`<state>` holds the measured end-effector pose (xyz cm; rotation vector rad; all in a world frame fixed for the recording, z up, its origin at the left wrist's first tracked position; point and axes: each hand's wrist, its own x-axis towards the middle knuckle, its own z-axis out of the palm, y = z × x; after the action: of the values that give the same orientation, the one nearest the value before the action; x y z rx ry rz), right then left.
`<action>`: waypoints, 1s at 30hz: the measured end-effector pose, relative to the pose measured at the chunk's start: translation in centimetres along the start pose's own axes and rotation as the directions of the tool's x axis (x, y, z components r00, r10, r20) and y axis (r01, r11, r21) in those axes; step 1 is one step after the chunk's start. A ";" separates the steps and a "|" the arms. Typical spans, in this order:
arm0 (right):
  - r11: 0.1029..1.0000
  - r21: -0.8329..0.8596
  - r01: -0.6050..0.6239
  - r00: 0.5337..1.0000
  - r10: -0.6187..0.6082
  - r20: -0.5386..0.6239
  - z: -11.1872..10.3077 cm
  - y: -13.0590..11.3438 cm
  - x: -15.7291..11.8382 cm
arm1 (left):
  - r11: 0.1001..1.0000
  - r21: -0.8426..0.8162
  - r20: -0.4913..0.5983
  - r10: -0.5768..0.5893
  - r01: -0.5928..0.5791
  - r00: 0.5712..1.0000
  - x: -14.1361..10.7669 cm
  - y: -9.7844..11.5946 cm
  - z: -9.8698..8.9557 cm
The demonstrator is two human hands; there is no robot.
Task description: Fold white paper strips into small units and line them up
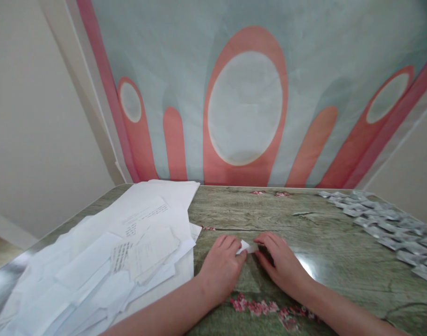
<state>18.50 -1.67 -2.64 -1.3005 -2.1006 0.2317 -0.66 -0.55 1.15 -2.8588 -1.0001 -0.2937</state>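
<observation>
Between my hands, low over the middle of the table, is a small piece of white paper (pixel 247 247). My left hand (pixel 223 267) is closed on its left end, fingers curled together. At its right end, the fingertips of my right hand (pixel 279 261) pinch the paper between thumb and forefinger. The piece looks folded and narrow; its exact shape is partly hidden by my fingers.
Loose white sheets and slips (pixel 90 261), some printed, are heaped on the left of the wood-patterned table (pixel 234 210). Rows of small folded grey-white pieces (pixel 385 219) lie at the right. Behind the table hangs a patterned sheet (pixel 185 46).
</observation>
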 end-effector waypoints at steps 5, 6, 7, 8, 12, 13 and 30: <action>0.996 -0.006 0.086 0.996 -0.085 0.036 0.2 -0.4 -0.4 | 0.999 -0.009 -0.024 -0.033 0.033 0.999 0.0 -0.3 0.2; 0.995 -0.009 0.097 0.994 -0.097 0.042 0.2 -0.4 -0.5 | 0.999 -0.013 -0.026 -0.035 0.035 0.999 0.0 -0.3 0.2; 0.994 -0.015 0.107 0.993 -0.106 0.046 0.3 -0.5 -0.6 | 0.999 -0.015 -0.026 -0.035 0.034 0.999 0.0 -0.3 0.2; 0.993 -0.023 0.113 0.993 -0.112 0.049 0.3 -0.5 -0.6 | 0.999 -0.018 -0.025 -0.033 0.033 0.999 -0.1 -0.3 0.2; 0.991 -0.054 0.121 0.992 -0.119 0.050 0.3 -0.7 -0.8 | 1.000 -0.012 -0.013 -0.026 0.026 1.000 -0.1 -0.3 0.2; 0.990 -0.059 0.125 0.991 -0.122 0.053 0.3 -0.7 -0.8 | 1.000 -0.008 -0.010 -0.023 0.023 1.000 -0.1 -0.3 0.2; 0.987 -0.092 0.130 0.985 -0.118 0.124 0.0 -0.6 -0.3 | 0.999 0.003 0.062 0.044 -0.044 0.997 -0.3 1.0 0.0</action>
<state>18.14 -2.23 -2.53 -1.2334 -2.3108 0.1541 -0.25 -1.51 1.07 -2.8983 -0.9455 -0.1999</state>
